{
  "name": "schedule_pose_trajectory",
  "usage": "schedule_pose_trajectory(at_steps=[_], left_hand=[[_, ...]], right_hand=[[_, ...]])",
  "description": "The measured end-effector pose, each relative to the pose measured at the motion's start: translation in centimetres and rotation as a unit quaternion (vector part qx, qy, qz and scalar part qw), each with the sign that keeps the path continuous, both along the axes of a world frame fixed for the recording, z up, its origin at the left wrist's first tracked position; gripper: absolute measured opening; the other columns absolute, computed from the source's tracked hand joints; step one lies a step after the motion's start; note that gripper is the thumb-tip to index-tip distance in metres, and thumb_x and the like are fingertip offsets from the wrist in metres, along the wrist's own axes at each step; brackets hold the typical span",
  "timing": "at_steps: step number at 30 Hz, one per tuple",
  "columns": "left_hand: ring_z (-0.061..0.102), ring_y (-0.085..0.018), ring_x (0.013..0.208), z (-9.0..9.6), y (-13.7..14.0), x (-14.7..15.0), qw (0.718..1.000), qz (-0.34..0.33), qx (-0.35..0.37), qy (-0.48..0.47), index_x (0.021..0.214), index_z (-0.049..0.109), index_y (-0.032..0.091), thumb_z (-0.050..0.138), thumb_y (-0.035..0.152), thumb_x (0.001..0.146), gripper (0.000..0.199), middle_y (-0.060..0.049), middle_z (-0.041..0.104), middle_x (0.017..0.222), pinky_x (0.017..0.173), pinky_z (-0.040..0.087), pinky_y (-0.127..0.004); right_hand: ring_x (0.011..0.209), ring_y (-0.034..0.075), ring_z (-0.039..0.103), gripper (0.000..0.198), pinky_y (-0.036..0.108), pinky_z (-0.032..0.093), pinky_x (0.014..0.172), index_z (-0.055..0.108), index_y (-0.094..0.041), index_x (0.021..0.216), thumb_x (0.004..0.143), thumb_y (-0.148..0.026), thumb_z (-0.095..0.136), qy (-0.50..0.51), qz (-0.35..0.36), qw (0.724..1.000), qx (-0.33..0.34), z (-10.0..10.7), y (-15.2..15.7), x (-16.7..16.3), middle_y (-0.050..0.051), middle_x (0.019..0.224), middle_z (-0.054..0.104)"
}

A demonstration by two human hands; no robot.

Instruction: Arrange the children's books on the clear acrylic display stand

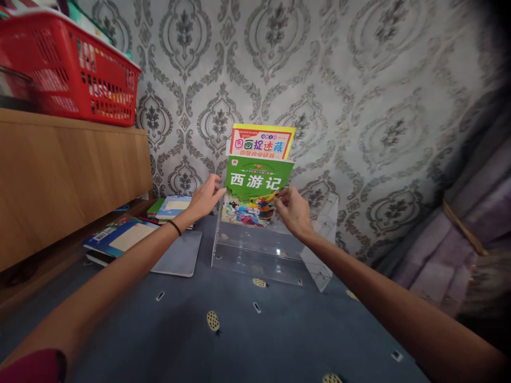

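Observation:
A green picture book (255,183) with large white Chinese characters and cartoon figures stands upright in a clear acrylic rack (259,252), leaning back. Behind it rises a yellow and red-edged book (261,141), its lower part hidden. My right hand (294,211) pinches the green book's right edge between thumb and fingers. At the left edge, my left hand (206,198) has its thumb tip at or very near the cover, with the index finger apart from the thumb. Whether the left thumb presses on the book I cannot tell.
Left of the rack lie a stack of books (123,236), a smaller pile (171,206) and a flat grey panel (179,255). A wooden cabinet (72,181) bears a red plastic basket (99,80). Patterned wall behind; a tied curtain (439,239) hangs at right. Dark blue cloth (239,340) lies underneath.

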State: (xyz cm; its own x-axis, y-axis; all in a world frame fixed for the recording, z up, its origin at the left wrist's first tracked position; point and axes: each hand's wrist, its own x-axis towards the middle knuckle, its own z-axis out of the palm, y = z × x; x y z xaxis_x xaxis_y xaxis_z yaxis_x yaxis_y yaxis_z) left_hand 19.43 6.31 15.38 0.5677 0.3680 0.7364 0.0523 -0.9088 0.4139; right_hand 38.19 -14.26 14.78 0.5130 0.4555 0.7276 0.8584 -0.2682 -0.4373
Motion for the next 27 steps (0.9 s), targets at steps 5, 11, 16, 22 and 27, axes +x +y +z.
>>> schedule_pose_trajectory(at_steps=[5,11,16,22,27], left_hand=[[0.061,-0.021,0.079,1.6,0.0,0.8,1.0,0.005,-0.017,-0.001,0.114,0.051,0.018,0.055,0.026,0.09,0.025,-0.002,0.063,0.085,0.081,0.047,-0.035],[0.06,-0.018,0.077,-0.8,1.3,-0.9,0.999,-0.01,-0.045,0.009,0.109,0.052,0.02,0.056,0.03,0.089,0.023,0.001,0.061,0.081,0.078,0.047,-0.032],[0.06,-0.016,0.071,-4.2,3.1,-3.9,0.996,0.001,-0.077,0.053,0.109,0.052,0.02,0.051,0.032,0.089,0.024,0.001,0.061,0.082,0.069,0.047,-0.029],[0.059,-0.017,0.072,-9.6,4.9,-8.0,0.981,0.012,-0.102,0.164,0.09,0.058,0.02,0.047,0.035,0.086,0.019,0.001,0.062,0.076,0.069,0.049,-0.028],[0.061,-0.023,0.091,-14.4,4.4,-11.4,0.968,0.034,-0.075,0.237,0.088,0.062,0.021,0.052,0.033,0.083,0.016,-0.005,0.067,0.092,0.09,0.05,-0.038]], right_hand=[[0.077,0.026,0.072,0.016,0.037,0.053,0.07,0.059,-0.022,0.099,0.086,-0.031,0.055,-0.007,0.048,0.999,-0.006,0.1,0.3,-0.6,0.006,0.081,0.075],[0.089,0.028,0.073,0.036,0.042,0.056,0.079,0.056,-0.022,0.125,0.09,-0.029,0.052,-0.041,0.12,0.99,-0.054,-0.1,1.4,-1.6,0.008,0.099,0.078],[0.092,0.031,0.072,0.047,0.047,0.055,0.081,0.049,-0.019,0.136,0.09,-0.026,0.046,-0.071,0.132,0.985,-0.084,-0.2,2.2,-2.1,0.01,0.1,0.078],[0.096,0.031,0.071,0.051,0.05,0.053,0.088,0.048,-0.019,0.139,0.087,-0.023,0.047,-0.055,0.151,0.983,-0.086,-0.4,2.9,-2.5,0.012,0.104,0.077],[0.101,0.03,0.071,0.047,0.05,0.054,0.092,0.049,-0.019,0.134,0.087,-0.022,0.047,-0.02,0.182,0.98,-0.075,-1.1,2.9,-2.9,0.012,0.108,0.075]])
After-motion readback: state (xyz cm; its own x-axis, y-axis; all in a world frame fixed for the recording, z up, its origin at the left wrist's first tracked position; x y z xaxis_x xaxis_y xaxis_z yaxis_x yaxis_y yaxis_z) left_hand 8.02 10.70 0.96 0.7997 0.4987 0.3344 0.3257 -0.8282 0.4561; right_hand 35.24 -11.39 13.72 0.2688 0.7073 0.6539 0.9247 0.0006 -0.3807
